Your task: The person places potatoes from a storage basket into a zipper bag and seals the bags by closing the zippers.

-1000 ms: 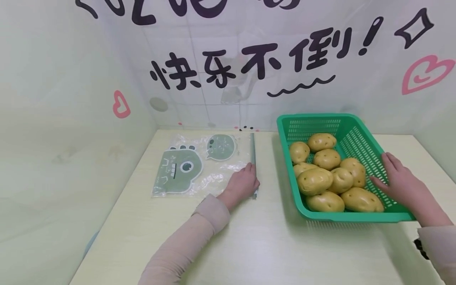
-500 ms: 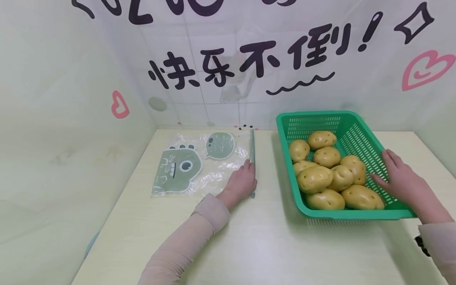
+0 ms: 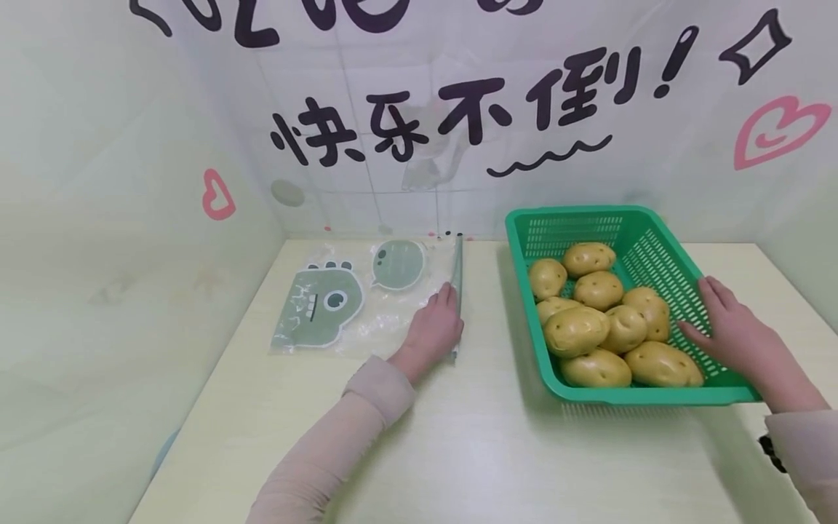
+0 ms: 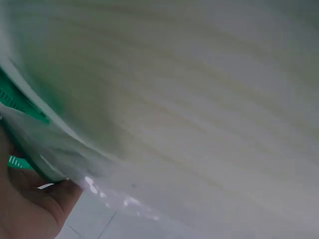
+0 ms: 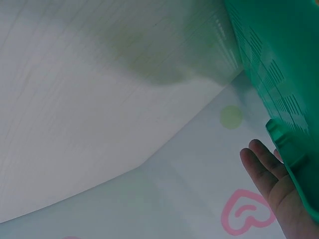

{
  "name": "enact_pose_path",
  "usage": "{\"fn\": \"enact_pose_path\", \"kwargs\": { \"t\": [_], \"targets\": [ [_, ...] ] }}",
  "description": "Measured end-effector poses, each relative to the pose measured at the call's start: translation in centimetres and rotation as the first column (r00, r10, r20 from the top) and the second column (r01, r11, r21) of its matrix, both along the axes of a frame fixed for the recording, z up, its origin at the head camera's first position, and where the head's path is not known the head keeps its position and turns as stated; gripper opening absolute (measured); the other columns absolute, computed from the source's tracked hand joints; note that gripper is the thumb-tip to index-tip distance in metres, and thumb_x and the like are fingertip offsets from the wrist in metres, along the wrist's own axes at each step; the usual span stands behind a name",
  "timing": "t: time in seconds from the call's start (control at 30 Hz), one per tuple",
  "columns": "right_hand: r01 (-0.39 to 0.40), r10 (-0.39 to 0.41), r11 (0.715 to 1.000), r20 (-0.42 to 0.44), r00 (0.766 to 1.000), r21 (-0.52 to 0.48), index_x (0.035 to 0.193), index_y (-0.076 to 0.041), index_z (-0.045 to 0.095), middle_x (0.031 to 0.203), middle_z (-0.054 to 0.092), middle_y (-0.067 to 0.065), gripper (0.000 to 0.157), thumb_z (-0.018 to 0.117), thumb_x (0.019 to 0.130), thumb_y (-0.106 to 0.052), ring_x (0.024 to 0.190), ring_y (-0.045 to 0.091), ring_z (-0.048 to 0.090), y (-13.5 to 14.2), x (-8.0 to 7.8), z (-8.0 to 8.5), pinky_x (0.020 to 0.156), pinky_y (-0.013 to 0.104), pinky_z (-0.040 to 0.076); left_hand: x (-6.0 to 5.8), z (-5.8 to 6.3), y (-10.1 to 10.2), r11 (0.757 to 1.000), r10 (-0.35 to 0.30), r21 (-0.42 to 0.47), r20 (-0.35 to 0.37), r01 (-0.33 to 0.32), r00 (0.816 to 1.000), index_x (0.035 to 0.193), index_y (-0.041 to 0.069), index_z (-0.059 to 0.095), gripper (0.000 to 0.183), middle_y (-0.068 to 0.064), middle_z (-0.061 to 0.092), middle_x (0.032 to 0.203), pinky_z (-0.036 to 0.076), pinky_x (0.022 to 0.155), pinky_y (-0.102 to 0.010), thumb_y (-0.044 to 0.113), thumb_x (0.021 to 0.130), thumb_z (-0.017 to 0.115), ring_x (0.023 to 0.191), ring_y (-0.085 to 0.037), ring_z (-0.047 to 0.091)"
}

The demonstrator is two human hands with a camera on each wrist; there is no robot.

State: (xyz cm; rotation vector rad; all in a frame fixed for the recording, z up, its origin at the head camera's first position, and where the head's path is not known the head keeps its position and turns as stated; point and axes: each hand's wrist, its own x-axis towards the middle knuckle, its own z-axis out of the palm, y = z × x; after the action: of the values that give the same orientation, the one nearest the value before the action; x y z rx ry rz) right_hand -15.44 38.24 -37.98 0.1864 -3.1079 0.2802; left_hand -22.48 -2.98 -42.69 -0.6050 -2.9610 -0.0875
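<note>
Item: one clear plastic bag [image 3: 376, 320], green monster print, lying on the worktop [image 3: 471, 451] left of the basket; its green edge pinched in my left hand [image 3: 431, 331], fingertips partly hidden. Item: one green basket [image 3: 644, 396]; my right hand [image 3: 746, 342] straddles its rim, thumb inside, straight fingers outside. Item: potatoes [image 3: 578, 331], in the basket, lower ones partly covered. Item: black wall lettering [image 3: 473, 116], top line cut off.

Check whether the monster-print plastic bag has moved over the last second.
Yes, slightly: the monster-print plastic bag has shifted upward in the head view, against the back edge of the table; slid or lifted, I cannot tell.
</note>
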Motion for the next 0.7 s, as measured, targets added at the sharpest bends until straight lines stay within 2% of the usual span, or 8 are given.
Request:
{"fn": "enact_pose_path", "kwargs": {
  "t": [0.1, 0.2, 0.43, 0.7],
  "targets": [
    [-0.001, 0.001, 1.0, -0.006, 1.0, 0.001, 0.146, 0.017, 0.004, 0.145, 0.015, 0.044, 0.081, 0.052, 0.097, -0.028, 0.117, 0.065, 0.033, 0.0, 0.0, 0.0, 0.089, 0.075, 0.036, -0.2, 0.4, -0.2, 0.999, 0.013, 0.033, -0.048, -0.012, 0.999, 0.138, -0.01, 0.04, 0.055, -0.02, 0.045, 0.142, 0.058, 0.085, -0.036, 0.019, 0.093, 0.051, 0.123, -0.031, 0.054],
    [-0.001, 0.001, 1.0, -0.008, 1.0, -0.002, 0.146, 0.016, 0.004, 0.145, 0.015, 0.044, 0.081, 0.052, 0.097, -0.027, 0.117, 0.065, 0.033, 0.0, 0.1, -0.1, 0.089, 0.075, 0.036, -0.3, 0.7, -0.4, 0.996, 0.024, 0.083, -0.062, -0.019, 0.998, 0.138, -0.01, 0.041, 0.055, -0.02, 0.046, 0.141, 0.056, 0.091, -0.037, 0.018, 0.091, 0.051, 0.123, -0.031, 0.054],
    [0.006, -0.006, 1.0, -0.001, 1.0, -0.005, 0.146, 0.016, 0.004, 0.145, 0.015, 0.044, 0.081, 0.052, 0.097, -0.028, 0.118, 0.065, 0.032, -0.1, 0.0, 0.1, 0.09, 0.075, 0.035, -0.5, 1.9, -0.9, 0.975, 0.047, 0.218, -0.025, -0.041, 0.999, 0.141, -0.008, 0.035, 0.058, -0.021, 0.042, 0.144, 0.058, 0.084, -0.04, 0.017, 0.091, 0.049, 0.116, -0.032, 0.057],
    [0.005, -0.005, 1.0, 0.01, 1.0, -0.002, 0.146, 0.016, 0.004, 0.145, 0.014, 0.044, 0.081, 0.052, 0.097, -0.028, 0.118, 0.065, 0.033, -0.1, 0.1, 0.1, 0.09, 0.074, 0.036, -0.6, 2.9, -1.5, 0.961, 0.059, 0.27, 0.015, -0.06, 0.998, 0.146, -0.005, 0.028, 0.067, -0.019, 0.034, 0.15, 0.059, 0.081, -0.039, 0.015, 0.089, 0.055, 0.124, -0.032, 0.051]
  ]
}}
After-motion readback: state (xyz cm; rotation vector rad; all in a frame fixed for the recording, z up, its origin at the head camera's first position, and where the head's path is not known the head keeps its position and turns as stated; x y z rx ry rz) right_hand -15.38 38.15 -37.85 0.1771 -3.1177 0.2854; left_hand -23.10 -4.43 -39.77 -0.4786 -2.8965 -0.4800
